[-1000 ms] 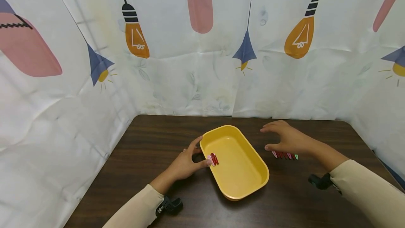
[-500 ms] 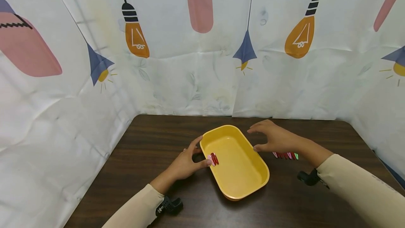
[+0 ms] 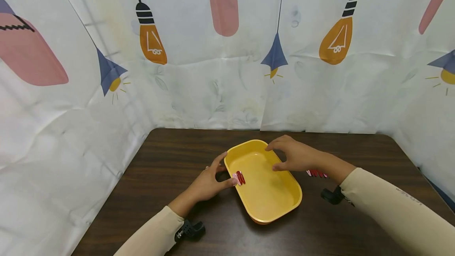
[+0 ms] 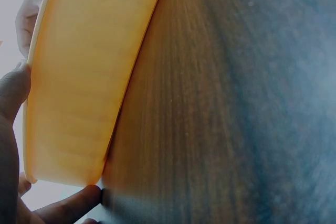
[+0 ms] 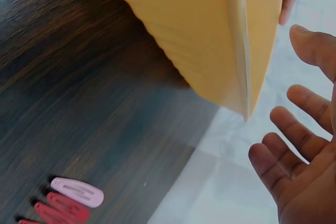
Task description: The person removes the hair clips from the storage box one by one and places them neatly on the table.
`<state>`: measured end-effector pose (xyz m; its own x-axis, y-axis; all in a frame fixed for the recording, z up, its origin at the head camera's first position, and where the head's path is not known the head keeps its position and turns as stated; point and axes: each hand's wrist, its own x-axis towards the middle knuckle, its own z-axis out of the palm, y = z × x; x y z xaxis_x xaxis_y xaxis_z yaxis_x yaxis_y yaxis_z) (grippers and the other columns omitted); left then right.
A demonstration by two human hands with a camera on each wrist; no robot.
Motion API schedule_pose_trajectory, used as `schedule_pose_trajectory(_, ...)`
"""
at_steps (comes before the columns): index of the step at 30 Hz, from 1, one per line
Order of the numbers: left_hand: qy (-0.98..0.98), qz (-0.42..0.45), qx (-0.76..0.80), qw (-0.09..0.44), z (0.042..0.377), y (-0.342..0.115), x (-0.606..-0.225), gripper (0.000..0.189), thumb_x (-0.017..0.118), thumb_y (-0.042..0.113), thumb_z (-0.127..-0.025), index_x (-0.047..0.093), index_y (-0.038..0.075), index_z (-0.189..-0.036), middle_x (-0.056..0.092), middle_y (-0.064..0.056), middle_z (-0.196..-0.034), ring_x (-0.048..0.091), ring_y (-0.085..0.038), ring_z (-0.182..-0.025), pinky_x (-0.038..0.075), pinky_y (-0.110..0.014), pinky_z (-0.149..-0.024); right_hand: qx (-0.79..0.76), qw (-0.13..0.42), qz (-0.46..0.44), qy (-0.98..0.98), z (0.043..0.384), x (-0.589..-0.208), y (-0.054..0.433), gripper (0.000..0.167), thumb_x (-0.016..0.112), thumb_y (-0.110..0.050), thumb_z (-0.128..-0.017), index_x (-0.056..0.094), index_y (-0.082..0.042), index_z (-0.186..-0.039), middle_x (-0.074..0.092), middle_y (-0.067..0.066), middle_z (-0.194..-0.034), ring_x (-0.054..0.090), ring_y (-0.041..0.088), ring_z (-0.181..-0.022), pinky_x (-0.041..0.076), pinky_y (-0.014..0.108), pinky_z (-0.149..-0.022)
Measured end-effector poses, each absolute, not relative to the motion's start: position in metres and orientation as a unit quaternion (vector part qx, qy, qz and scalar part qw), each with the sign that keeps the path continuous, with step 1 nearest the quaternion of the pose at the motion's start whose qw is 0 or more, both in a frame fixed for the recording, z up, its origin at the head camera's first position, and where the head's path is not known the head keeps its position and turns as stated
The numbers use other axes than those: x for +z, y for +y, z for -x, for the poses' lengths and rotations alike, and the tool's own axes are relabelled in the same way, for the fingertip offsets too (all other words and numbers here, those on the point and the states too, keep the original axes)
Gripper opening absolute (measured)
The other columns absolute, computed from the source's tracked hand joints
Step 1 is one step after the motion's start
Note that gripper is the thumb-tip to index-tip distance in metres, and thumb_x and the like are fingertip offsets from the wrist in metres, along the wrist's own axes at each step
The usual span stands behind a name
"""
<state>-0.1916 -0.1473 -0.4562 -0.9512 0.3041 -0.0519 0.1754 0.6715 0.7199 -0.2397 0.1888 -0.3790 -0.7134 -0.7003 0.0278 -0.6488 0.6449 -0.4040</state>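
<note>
A yellow plastic tray [image 3: 270, 192] lies at an angle on the table. My left hand [image 3: 207, 185] holds its left side, thumb over the rim and fingers at the far left corner; in the left wrist view the thumb [image 4: 16, 87] touches the rim. Pink and red snap hair clips [image 3: 241, 177] lie in the tray beside that thumb. Over the tray's right rim hovers my right hand [image 3: 298, 157], fingers spread, with nothing in it in the right wrist view. More hair clips [image 3: 316, 173] lie in a row right of the tray, partly behind my right forearm.
The dark wood-grain table [image 3: 170, 149] reaches back to a white printed cloth [image 3: 213, 90], which hangs behind it and along the sides. A black wrist device [image 3: 192, 230] is strapped to my left wrist, another [image 3: 333, 196] to my right.
My right hand has moved left from above the row of hair clips to over the tray's right side. My left hand and the tray have stayed in place.
</note>
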Motion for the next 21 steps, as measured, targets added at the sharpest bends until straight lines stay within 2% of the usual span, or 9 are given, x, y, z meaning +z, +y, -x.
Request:
schedule_pose_trajectory(7,0.911,-0.126,0.382,0.090,0.192,-0.147,-0.457,0.098,0.074,0.064,-0.086,0.019,0.041,-0.163,0.062,-0.004,-0.141,0.036,-0.047,-0.143,0.030,-0.073,-0.107,-0.203,0.068,0.394,0.894,0.240,-0.379,0.174,0.055,0.082,-0.032,-0.090,0.064,-0.009,-0.137,0.058,0.007,-0.141,0.046,0.033,-0.134,0.041,0.052,-0.107)
schedule_pose_trajectory(21,0.910,-0.126,0.384,0.092,0.192,-0.148,-0.457,0.097,0.074,0.064,-0.086,0.019,0.042,-0.163,0.062,-0.005,-0.141,0.037,-0.048,-0.142,0.033,-0.072,-0.104,-0.192,0.089,0.393,0.895,0.245,-0.376,0.150,0.056,0.081,-0.036,-0.090,0.064,-0.011,-0.137,0.060,0.004,-0.139,0.046,0.030,-0.135,0.041,0.051,-0.109)
